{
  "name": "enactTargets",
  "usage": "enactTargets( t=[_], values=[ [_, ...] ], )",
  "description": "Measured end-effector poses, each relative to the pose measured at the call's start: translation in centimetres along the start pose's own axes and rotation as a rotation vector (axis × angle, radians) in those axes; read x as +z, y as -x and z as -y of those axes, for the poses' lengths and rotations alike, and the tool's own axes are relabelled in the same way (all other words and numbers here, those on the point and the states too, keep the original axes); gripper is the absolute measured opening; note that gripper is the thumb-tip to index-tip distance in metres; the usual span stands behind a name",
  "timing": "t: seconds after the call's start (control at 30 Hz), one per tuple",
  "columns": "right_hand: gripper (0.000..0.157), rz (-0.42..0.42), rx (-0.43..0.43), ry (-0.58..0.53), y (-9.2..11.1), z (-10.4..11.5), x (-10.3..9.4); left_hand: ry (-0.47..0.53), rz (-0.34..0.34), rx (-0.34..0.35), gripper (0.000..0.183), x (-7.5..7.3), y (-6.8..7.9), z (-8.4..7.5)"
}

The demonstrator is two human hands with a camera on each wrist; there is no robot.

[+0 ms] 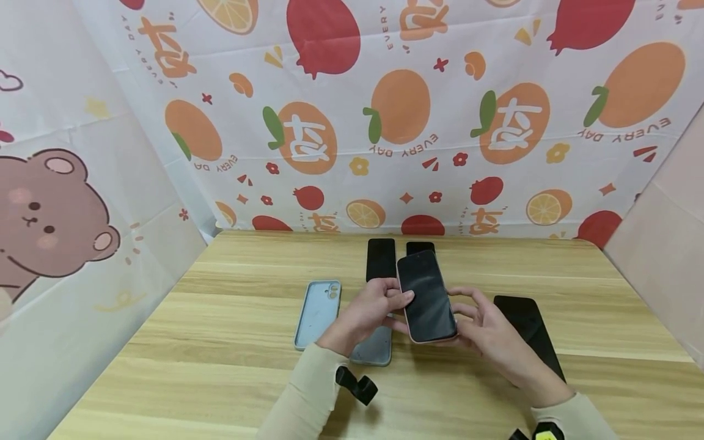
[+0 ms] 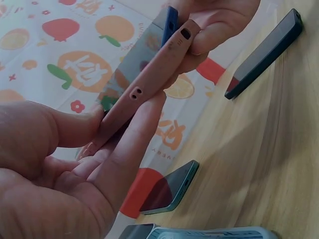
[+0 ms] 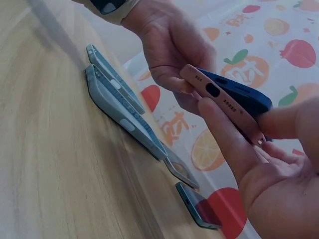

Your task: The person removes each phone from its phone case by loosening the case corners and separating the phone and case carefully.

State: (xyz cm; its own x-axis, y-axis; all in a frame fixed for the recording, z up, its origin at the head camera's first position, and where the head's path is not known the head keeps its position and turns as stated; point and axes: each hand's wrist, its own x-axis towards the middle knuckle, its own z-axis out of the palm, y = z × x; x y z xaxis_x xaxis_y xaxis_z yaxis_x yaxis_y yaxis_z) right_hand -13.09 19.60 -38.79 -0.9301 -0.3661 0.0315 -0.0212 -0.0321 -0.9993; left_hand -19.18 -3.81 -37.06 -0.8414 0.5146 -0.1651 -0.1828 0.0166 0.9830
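Note:
A phone (image 1: 426, 293) with a black screen is held above the table, face up, in a pink phone case (image 2: 149, 79). Along one end the phone's blue edge (image 3: 239, 92) stands out of the case at a slant, so it is not fully seated there. My left hand (image 1: 376, 305) grips the left side, thumb on the screen and fingers beneath the case. From the other side my right hand (image 1: 489, 330) holds the lower right corner, its thumb on the phone's edge and fingers under the case.
A light blue phone case (image 1: 319, 315) lies left of my hands, and a grey-blue case (image 1: 374, 348) lies partly under my left wrist. Two dark phones, one left (image 1: 381, 260) and one right (image 1: 420, 246), lie behind. Another black phone (image 1: 530, 327) rests beside my right forearm.

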Motion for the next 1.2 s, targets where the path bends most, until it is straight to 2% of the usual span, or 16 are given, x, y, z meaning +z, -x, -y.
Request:
enactTargets(
  t=[0.13,0.27,0.5,0.77,0.97,1.2],
  values=[
    [0.04,-0.036,-0.018,0.018,0.0,0.0,0.3,-0.012,-0.013,-0.003,0.021,0.1,-0.1,0.0],
    [0.032,-0.065,0.0,0.091,0.0,0.0,0.4,-0.021,-0.03,-0.006,0.019,0.2,-0.2,0.1],
    [0.028,-0.062,0.047,0.122,0.1,0.3,0.2,-0.049,-0.066,-0.028,0.022,0.4,-0.3,0.4],
    [0.032,-0.213,0.118,0.378,0.3,1.0,0.3,-0.178,-0.155,-0.025,0.033,1.3,-0.3,0.7],
    [0.035,-0.2,0.139,0.368,0.3,1.1,0.1,-0.241,-0.203,-0.008,0.035,2.0,0.0,0.6],
    [0.043,-0.139,0.171,0.274,0.3,1.0,0.2,-0.249,-0.227,-0.012,0.032,2.1,-0.1,0.8]
  ],
)
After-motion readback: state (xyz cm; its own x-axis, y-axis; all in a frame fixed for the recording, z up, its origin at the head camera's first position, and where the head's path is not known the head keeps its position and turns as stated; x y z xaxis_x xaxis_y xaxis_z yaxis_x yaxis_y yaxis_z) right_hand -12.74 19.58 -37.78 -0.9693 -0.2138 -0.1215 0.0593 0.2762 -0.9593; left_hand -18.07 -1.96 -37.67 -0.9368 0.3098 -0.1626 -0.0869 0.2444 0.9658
